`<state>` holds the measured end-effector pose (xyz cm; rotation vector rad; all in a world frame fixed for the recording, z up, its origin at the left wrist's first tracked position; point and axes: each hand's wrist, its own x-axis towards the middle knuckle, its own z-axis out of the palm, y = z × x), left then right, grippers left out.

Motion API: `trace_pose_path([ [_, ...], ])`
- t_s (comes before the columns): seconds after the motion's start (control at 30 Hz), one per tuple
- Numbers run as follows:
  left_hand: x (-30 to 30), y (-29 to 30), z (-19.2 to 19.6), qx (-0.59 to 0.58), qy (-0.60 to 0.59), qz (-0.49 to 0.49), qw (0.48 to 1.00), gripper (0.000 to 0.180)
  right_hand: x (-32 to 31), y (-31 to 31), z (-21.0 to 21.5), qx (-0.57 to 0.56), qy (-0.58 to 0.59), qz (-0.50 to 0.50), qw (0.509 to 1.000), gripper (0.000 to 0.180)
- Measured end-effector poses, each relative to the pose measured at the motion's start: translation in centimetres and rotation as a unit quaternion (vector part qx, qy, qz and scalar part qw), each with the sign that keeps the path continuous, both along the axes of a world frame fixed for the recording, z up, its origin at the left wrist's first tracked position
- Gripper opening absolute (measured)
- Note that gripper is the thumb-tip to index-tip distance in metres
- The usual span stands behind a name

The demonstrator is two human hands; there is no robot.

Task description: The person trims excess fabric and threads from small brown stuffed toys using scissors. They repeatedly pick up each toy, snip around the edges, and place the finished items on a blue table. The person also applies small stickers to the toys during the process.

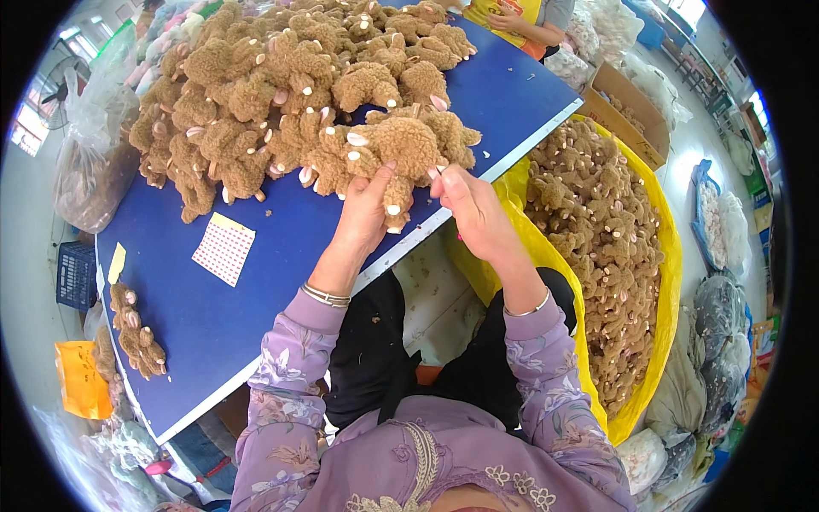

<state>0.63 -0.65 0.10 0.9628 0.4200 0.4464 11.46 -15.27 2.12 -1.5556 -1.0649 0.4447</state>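
Observation:
A curly brown plush toy (pixel 403 147) with pale tips and a pink-lined ear lies at the table's near edge, against the large pile. My left hand (pixel 367 209) is closed on its lower side, thumb on top. My right hand (pixel 473 209) is pinched at the toy's right side, thumb and forefinger together. A small, thin thing shows at those fingertips, too small to name. The pile of similar brown plush toys (pixel 243 77) spreads over the blue table (pixel 299 243) behind and left of my hands.
A yellow sack (pixel 671 290) full of brown plush toys stands at the right, beside a cardboard box (pixel 627 128). On the table lie a sticker sheet (pixel 223 247) and a few plush toys (pixel 138 337) at the left. Another person (pixel 516 26) is at the far side.

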Motion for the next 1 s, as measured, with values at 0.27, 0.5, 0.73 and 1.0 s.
trace_pose_path([
  [0.27, 0.0, -0.4, -0.5, 0.198, 0.011, 0.019, 0.98, 0.025, -0.6, -0.5, 1.6, -0.087, -0.22, 0.002, 0.972, 0.027],
  [0.5, 0.1, -0.9, -0.5, 0.189, -0.059, 0.03, 0.98, 0.027, -0.3, -1.0, 1.6, -0.102, -0.277, -0.009, 0.955, 0.026],
  [0.73, -0.1, -1.5, 0.2, 0.223, -0.061, 0.022, 0.973, 0.028, -0.5, -0.8, 1.3, -0.099, -0.277, 0.0, 0.956, 0.026],
  [1.0, 0.2, -1.3, -0.5, 0.237, -0.078, 0.02, 0.968, 0.033, -0.6, -0.4, 1.1, -0.077, -0.267, 0.0, 0.961, 0.025],
])
